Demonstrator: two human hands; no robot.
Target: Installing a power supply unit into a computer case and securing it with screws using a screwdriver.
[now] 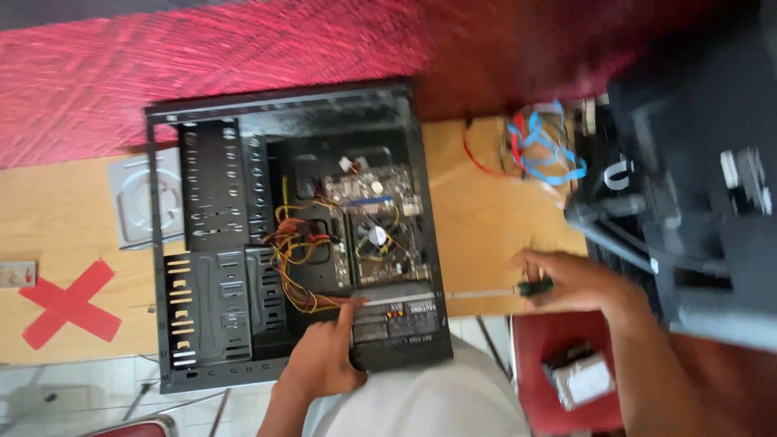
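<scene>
Gripping a screwdriver in curled right hand fingers, left hand fingers pressed on the power supply — the tip could slip into loose wires.

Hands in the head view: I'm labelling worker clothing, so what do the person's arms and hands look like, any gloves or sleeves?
Both are bare. The left hand and right hand wear no gloves, and no rings or watch can be made out, though the picture is blurred. The forearms show no sleeves as far as the frame's edge. A pale garment covers the person's body between the arms.
</scene>
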